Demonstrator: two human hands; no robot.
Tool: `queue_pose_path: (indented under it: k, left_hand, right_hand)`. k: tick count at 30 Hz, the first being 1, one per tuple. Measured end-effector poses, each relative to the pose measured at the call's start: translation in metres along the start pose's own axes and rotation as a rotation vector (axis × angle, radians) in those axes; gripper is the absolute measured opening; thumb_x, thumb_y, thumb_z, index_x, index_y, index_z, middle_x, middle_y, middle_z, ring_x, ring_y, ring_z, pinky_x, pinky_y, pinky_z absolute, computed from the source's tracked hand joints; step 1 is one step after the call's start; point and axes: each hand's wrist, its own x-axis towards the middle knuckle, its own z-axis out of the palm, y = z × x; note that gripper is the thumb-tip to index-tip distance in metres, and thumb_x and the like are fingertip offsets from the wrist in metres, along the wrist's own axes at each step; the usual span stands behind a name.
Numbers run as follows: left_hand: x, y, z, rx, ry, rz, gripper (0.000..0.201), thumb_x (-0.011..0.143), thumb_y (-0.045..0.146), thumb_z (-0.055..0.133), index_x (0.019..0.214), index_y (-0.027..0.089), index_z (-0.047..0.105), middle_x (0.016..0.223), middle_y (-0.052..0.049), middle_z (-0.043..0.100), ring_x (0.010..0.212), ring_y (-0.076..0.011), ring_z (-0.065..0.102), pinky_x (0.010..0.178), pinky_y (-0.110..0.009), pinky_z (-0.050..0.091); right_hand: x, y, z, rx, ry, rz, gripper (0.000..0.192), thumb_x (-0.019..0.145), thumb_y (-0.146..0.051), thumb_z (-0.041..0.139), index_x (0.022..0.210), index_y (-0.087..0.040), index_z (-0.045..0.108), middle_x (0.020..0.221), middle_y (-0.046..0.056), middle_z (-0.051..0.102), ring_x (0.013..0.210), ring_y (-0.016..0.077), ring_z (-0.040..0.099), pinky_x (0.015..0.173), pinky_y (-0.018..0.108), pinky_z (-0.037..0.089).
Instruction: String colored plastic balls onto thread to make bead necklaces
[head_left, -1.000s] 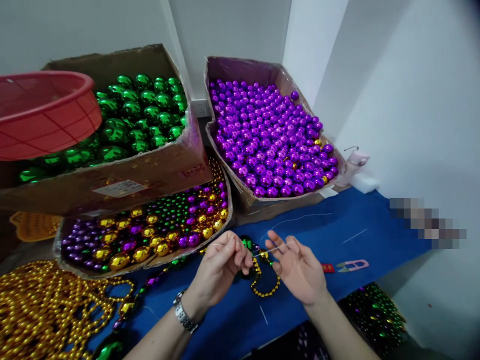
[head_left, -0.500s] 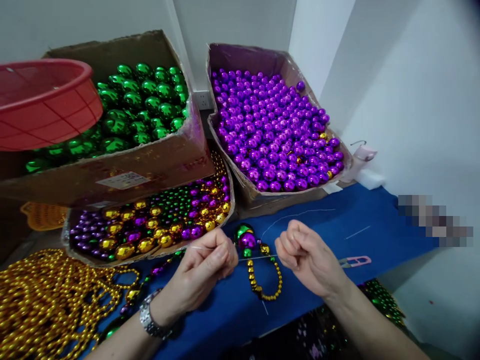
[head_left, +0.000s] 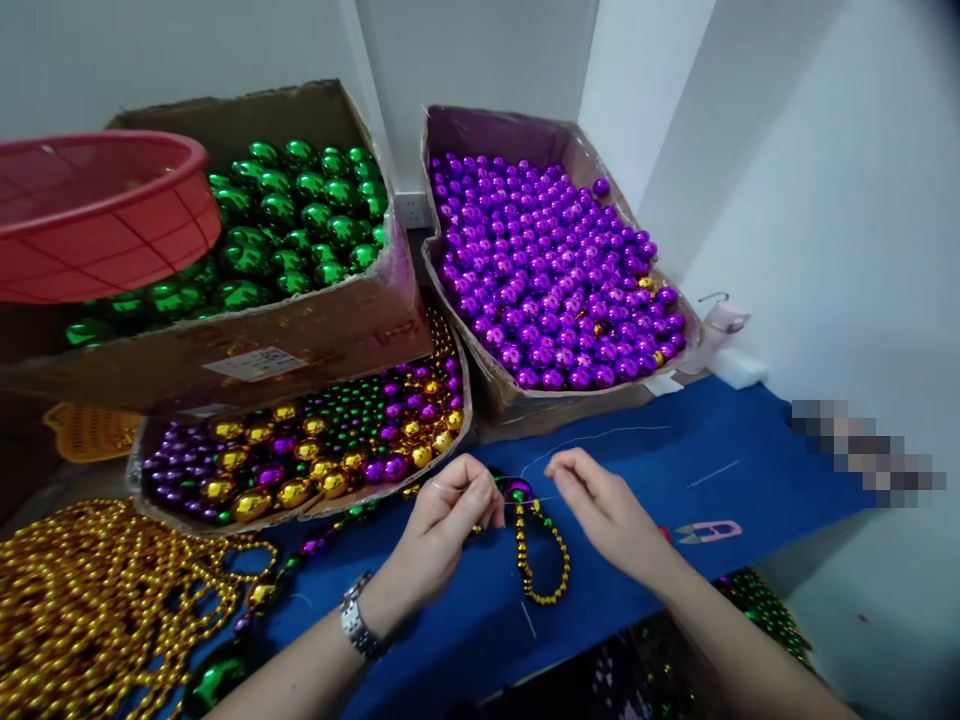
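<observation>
My left hand, with a metal watch on its wrist, is closed in a pinch on a thin thread. The thread runs rightward, across the top of a beaded string. To its right, my right hand has its fingertips pressed together near the thread; what they hold, if anything, is too small to make out. Between and below the hands, a loop of small gold beads lies on the blue cloth. At its top sit a purple bead and green beads, partly behind my left fingers.
Pink-handled thread snips lie right of my right hand. Behind stand boxes of purple beads, green beads and mixed strands. Gold bead strands are heaped at left, below a red basket. Loose threads lie on the blue cloth.
My left hand has moved right, nearer the beads. My right hand has loosened from a fist into a fingertip pinch. The top of the beaded string has shifted slightly right.
</observation>
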Motion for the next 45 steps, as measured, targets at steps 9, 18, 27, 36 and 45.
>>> queue_pose_path:
  k: [9, 18, 27, 36, 45]
  left_hand:
    - [0.027, 0.031, 0.016, -0.095, -0.040, 0.192, 0.020, 0.089, 0.029, 0.050, 0.073, 0.017, 0.049, 0.060, 0.004, 0.047, 0.058, -0.0103, 0.049, 0.074, -0.035, 0.049]
    - [0.030, 0.128, 0.027, -0.066, -0.070, 0.357, 0.017, 0.083, 0.019, 0.058, 0.068, 0.016, 0.051, 0.057, 0.005, 0.043, 0.053, -0.0099, 0.052, 0.054, -0.027, 0.046]
    - [0.016, 0.137, 0.019, -0.022, -0.044, 0.421, 0.017, 0.086, 0.012, 0.047, 0.070, 0.014, 0.049, 0.060, 0.004, 0.048, 0.054, -0.0087, 0.052, 0.056, -0.026, 0.043]
    - [0.009, 0.083, 0.008, 0.638, -0.265, 0.370, 0.016, 0.091, 0.020, 0.042, 0.076, 0.017, 0.047, 0.066, 0.001, 0.048, 0.059, -0.0106, 0.044, 0.055, -0.024, 0.036]
    - [0.020, 0.037, 0.020, 1.237, -0.615, 0.741, 0.013, 0.085, 0.008, 0.036, 0.080, 0.017, 0.043, 0.072, -0.005, 0.051, 0.064, -0.0150, 0.042, 0.060, -0.027, 0.038]
  right_hand:
    - [0.018, -0.028, -0.015, -0.977, -0.133, -0.472, 0.033, 0.093, -0.023, 0.040, 0.068, -0.016, 0.060, 0.070, 0.007, 0.048, 0.072, 0.0202, 0.041, 0.065, 0.034, 0.037]
    - [0.069, -0.116, -0.069, -0.695, -0.224, -0.728, 0.031, 0.084, -0.026, 0.055, 0.054, -0.020, 0.054, 0.060, -0.003, 0.043, 0.072, 0.0135, 0.045, 0.072, 0.036, 0.037]
    - [0.076, -0.137, -0.068, -0.906, -0.256, -1.018, 0.033, 0.088, -0.020, 0.043, 0.058, -0.014, 0.055, 0.063, -0.002, 0.048, 0.071, 0.0126, 0.046, 0.062, 0.031, 0.036]
    - [0.054, -0.075, -0.049, -0.992, -0.358, -0.874, 0.031, 0.091, -0.022, 0.040, 0.064, -0.016, 0.054, 0.065, 0.003, 0.047, 0.066, 0.0156, 0.038, 0.061, 0.031, 0.029]
    - [-0.004, -0.052, -0.006, 0.453, -0.280, 0.477, 0.019, 0.082, -0.031, 0.040, 0.067, -0.020, 0.042, 0.054, -0.008, 0.032, 0.048, 0.0079, 0.034, 0.047, 0.021, 0.031]
